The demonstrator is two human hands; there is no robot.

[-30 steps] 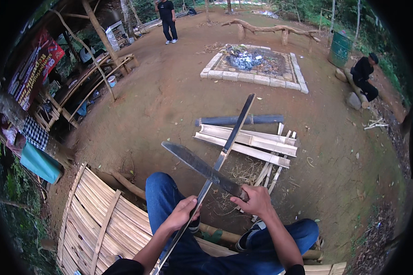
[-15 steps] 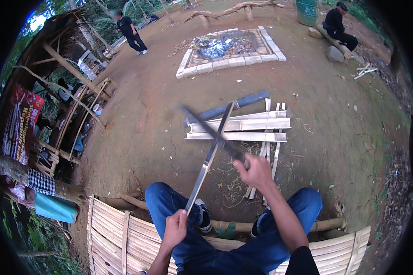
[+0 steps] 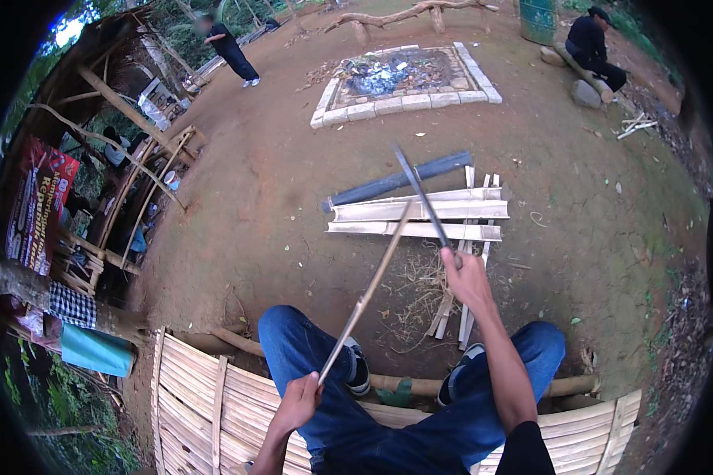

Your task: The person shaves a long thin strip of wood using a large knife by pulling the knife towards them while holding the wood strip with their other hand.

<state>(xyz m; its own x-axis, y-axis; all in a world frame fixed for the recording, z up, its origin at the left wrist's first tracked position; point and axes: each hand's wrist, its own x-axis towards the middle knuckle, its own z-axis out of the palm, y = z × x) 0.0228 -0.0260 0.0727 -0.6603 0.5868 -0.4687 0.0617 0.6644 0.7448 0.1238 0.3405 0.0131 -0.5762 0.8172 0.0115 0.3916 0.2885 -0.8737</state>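
My left hand (image 3: 299,400) is closed round the lower end of a long, narrow bamboo strip (image 3: 364,299), which slants up and away to the right, its edge turned toward me. In my right hand (image 3: 466,279) is the handle of a machete (image 3: 422,195); its dark blade points away and a little left, past the strip's far tip. Beyond both hands, split bamboo halves (image 3: 428,210) lie on the ground with their pale insides up. A dark bamboo piece (image 3: 408,180) lies behind them. Thin bamboo strips (image 3: 466,305) and curly shavings (image 3: 414,305) are scattered under my right hand.
I sit on a bamboo-slat bench (image 3: 186,404), feet on the dirt. A stone-edged fire pit (image 3: 404,103) with ash is farther off. One person (image 3: 230,51) stands at far left; another (image 3: 590,51) sits on a log at far right. A bamboo shelter (image 3: 127,107) is at left.
The machete has swung right, away from crossing the strip, and its blade now points farther forward. The strip has turned from its dark face to its edge. The standing person has shifted slightly.
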